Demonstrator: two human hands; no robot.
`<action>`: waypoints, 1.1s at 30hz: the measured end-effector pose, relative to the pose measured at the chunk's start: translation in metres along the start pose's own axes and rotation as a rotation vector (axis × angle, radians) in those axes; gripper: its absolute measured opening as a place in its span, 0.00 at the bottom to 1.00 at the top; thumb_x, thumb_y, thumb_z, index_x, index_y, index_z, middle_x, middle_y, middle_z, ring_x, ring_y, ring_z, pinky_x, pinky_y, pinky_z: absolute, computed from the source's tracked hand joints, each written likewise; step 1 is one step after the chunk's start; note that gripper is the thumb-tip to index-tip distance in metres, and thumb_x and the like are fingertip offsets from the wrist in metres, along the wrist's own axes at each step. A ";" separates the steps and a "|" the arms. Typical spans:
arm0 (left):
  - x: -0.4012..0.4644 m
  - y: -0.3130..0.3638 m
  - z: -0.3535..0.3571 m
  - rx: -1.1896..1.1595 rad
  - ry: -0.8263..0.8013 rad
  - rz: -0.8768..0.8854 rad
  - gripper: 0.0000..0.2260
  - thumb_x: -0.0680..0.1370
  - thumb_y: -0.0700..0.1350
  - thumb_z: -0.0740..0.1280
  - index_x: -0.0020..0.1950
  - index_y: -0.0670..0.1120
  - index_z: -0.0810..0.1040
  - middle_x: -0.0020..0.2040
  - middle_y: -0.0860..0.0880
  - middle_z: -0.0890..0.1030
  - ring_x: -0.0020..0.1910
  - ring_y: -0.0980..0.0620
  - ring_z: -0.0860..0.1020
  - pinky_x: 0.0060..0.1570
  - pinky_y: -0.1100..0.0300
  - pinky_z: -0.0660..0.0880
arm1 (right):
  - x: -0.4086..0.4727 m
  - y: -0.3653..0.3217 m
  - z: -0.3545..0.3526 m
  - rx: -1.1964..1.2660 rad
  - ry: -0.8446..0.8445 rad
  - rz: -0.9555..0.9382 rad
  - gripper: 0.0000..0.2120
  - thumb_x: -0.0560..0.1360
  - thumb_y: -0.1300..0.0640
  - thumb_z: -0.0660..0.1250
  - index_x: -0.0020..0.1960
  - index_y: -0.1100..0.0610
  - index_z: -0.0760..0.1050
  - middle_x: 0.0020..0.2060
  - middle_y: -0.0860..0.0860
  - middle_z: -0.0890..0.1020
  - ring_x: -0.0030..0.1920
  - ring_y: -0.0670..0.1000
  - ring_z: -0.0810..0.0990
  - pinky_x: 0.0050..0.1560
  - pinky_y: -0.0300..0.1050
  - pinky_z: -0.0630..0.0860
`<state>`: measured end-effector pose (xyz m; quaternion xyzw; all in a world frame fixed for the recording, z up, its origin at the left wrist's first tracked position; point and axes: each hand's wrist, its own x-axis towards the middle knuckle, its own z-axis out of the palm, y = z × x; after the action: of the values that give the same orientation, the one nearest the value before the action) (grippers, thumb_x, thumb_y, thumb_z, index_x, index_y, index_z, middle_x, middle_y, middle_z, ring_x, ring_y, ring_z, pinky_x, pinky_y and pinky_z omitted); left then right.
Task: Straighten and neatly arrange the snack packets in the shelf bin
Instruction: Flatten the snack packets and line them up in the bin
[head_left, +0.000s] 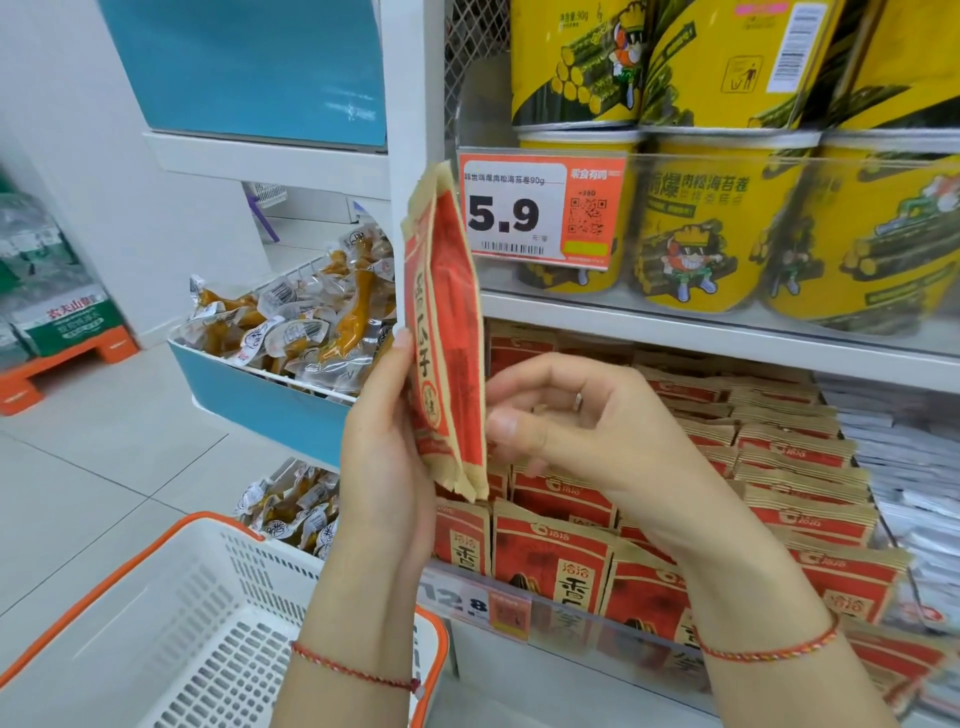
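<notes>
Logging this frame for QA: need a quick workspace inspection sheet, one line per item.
Surface: shelf bin with clear front lip, a price tag clipped on it.
Job's things: red-and-kraft snack packets in rows in the bin; held packets upright, edge-on, above the bin.
Clutter: white basket with orange rim, lower left.
Grippers: left hand grips the held packets; right hand touches their right edge, fingers curled.
Cables: nothing seen.
Surroundings: yellow tubs on the shelf above; blue bins of clear-wrapped snacks at left.

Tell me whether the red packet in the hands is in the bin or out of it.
Out. The red packet is held upright above the shelf bin, between the left hand and right hand.
</notes>
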<state>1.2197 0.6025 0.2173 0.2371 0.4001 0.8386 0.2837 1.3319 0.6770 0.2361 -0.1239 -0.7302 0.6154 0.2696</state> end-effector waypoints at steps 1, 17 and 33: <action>0.001 0.000 -0.001 -0.016 0.025 0.022 0.16 0.82 0.48 0.57 0.42 0.47 0.81 0.32 0.54 0.79 0.31 0.59 0.77 0.32 0.66 0.74 | 0.000 0.002 0.001 -0.003 -0.012 -0.005 0.13 0.64 0.52 0.72 0.46 0.56 0.81 0.36 0.49 0.84 0.34 0.45 0.82 0.36 0.35 0.76; 0.005 -0.005 -0.008 -0.019 0.030 0.057 0.14 0.82 0.49 0.56 0.48 0.48 0.81 0.35 0.54 0.81 0.33 0.59 0.79 0.34 0.65 0.76 | 0.002 0.007 0.002 0.022 -0.016 -0.001 0.10 0.67 0.57 0.70 0.47 0.60 0.80 0.36 0.56 0.85 0.33 0.49 0.84 0.41 0.42 0.80; 0.001 -0.002 -0.004 0.236 -0.058 0.209 0.19 0.77 0.52 0.63 0.66 0.48 0.76 0.56 0.48 0.84 0.52 0.49 0.83 0.51 0.54 0.80 | 0.007 0.017 -0.003 -0.017 0.140 0.112 0.14 0.71 0.48 0.63 0.51 0.51 0.82 0.39 0.49 0.86 0.33 0.46 0.82 0.38 0.38 0.80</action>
<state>1.2168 0.6019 0.2132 0.3334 0.4606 0.8035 0.1763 1.3251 0.6869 0.2213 -0.2097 -0.7068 0.6131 0.2839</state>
